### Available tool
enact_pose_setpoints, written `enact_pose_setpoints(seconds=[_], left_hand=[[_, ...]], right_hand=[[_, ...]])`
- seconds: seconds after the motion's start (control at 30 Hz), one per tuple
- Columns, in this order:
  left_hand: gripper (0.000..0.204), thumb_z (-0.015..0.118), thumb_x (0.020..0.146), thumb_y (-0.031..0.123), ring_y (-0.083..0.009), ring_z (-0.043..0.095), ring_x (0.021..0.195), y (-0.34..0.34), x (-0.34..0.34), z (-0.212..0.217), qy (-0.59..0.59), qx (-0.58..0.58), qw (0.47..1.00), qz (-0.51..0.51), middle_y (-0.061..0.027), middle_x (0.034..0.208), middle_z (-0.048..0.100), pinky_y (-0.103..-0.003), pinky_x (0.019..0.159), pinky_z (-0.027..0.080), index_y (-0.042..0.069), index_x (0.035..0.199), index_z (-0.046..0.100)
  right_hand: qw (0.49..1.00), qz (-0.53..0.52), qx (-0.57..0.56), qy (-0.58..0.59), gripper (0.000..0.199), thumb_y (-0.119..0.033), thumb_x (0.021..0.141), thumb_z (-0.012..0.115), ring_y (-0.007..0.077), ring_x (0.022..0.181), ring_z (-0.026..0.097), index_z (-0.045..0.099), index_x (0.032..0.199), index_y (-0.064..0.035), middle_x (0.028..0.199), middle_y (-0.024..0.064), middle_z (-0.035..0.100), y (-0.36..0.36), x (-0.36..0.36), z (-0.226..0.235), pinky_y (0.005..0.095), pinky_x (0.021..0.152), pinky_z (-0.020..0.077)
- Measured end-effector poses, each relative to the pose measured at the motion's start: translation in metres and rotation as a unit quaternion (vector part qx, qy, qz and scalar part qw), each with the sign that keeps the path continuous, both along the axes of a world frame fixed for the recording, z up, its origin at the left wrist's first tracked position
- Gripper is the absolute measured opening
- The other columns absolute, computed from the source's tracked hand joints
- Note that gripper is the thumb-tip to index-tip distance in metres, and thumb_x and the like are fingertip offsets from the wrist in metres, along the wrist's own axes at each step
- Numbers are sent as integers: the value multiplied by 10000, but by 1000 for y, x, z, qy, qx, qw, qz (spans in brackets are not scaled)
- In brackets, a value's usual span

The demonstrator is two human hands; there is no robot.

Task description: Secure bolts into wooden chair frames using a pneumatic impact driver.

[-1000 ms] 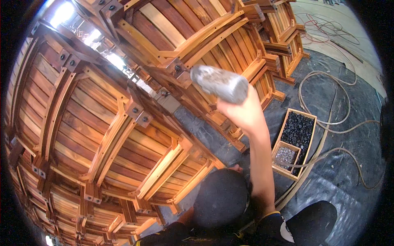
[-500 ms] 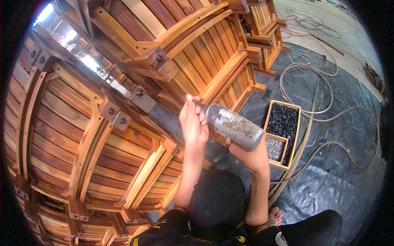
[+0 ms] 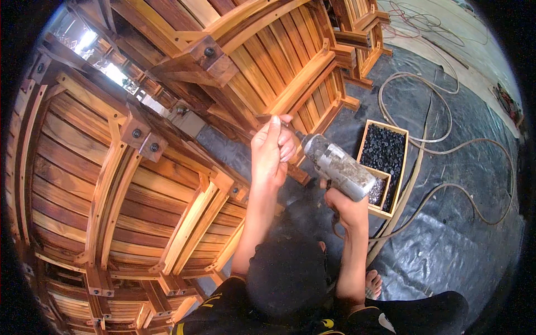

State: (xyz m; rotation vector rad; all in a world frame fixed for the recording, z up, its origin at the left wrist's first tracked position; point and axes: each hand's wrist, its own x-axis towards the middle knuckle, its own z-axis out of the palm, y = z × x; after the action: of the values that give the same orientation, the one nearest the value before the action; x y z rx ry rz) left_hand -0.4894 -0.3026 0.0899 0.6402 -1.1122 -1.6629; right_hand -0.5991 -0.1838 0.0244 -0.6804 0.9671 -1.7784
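Note:
My right hand is wrapped round the handle of a grey, scuffed air driver, a power tool with a cylindrical body. The body slants up and left, its nose toward my left hand. There my left thumb and fingers are closed in a pinch at the driver's tip. A small dark piece shows at the fingertips; whether it is the bit or a fastener, I cannot make out. Just beyond my left hand is a slatted wooden furniture frame with a bolted corner block.
Right of the driver lies a wooden box of black round parts, with a smaller compartment of shiny metal fasteners. Hoses loop across the dark floor sheet. More slatted wooden frames stand at left.
The driver and my right hand have shifted right and slightly down, and the driver's nose is farther from my left palm. My left hand has moved slightly up and right, still pinching.

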Motion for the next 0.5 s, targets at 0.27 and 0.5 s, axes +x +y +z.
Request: enact_pose_setpoints(seconds=[0.27,0.5], left_hand=[[245,441,949,241,-83,327,523,-2,22,-79,140,267,953,-4,43,613,345,-235,463,273,44,1082,499],[223,431,936,111,-165,455,712,41,82,-187,109,472,874,22,-75,830,465,-250,611,388,-33,1101,466]], right_hand=[[1000,-19,-20,0,349,60,618,561,112,716,562,593,963,21,797,34,612,-12,6,-16,244,632,449],[999,-31,-4,-5,344,54,628,558,103,705,560,595,968,18,809,36,620,-4,1,-20,232,618,443]])
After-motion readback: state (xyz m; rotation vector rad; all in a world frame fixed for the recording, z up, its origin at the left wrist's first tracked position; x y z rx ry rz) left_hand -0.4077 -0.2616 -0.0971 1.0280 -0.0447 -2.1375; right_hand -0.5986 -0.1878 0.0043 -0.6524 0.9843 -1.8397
